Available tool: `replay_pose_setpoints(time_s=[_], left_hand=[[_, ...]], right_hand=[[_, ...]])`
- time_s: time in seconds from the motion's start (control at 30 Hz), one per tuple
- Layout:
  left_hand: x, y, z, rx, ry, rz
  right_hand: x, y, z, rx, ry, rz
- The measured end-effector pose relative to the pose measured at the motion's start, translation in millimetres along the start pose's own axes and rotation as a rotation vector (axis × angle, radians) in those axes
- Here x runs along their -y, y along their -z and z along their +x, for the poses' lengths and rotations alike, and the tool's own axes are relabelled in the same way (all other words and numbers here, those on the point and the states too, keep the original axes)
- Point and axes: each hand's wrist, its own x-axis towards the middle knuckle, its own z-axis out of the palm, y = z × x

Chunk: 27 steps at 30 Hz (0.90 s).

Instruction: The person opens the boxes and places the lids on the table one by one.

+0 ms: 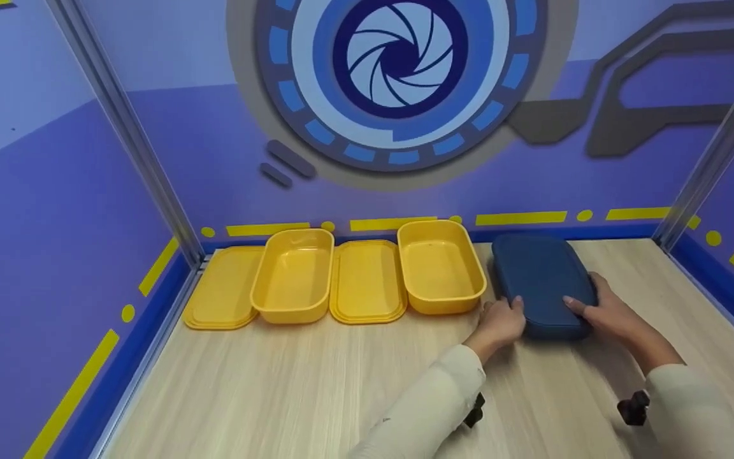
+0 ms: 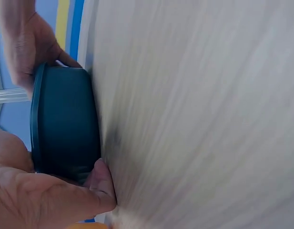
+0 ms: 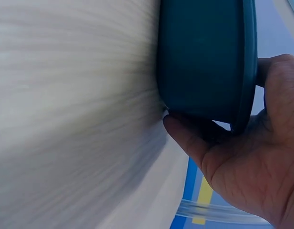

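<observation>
A dark blue lidded food container point(image 1: 542, 280) stands on the right part of the wooden table, its lid on top. My left hand point(image 1: 499, 324) grips its near left corner, thumb up on the lid's edge. On the right side my right hand point(image 1: 609, 310) grips it too, with the thumb over the lid. In the left wrist view the container's side wall point(image 2: 68, 119) shows between both hands, its base close to the tabletop. The right wrist view has fingers point(image 3: 185, 136) low against the container's wall near the table.
Left of the blue container, a yellow open container point(image 1: 441, 264), a yellow lid point(image 1: 368, 280), a second yellow container point(image 1: 294, 274) and another yellow lid point(image 1: 223, 287) stand in a row along the back wall point(image 1: 201, 146). Metal posts point(image 1: 131, 127) edge the booth.
</observation>
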Motion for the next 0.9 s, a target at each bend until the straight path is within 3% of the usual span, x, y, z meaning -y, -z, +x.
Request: replay_pose_setpoints(time_s=[0.2,0.33,0.6,0.9], left_hand=[[-3.2,11.7,-9.0,0.009,0.085,-0.373],[-3.0,10.2,-9.0,-0.031,0.078,-0.504],[-1.6,6.9,-8.3,-0.058,0.028,-0.573],[2.1,10.1,-7.8,-0.011,0.022,-0.516]], right_hand=[[-2.7,-0.1,-0.2,0.019,0.035,0.007],[-2.9,-2.3,-1.3,0.01,0.038,0.003],[-1.7,-3.5,-2.2,-0.014,0.048,0.02],[-5.5,-5.3,-4.8,-0.027,0.037,0.066]])
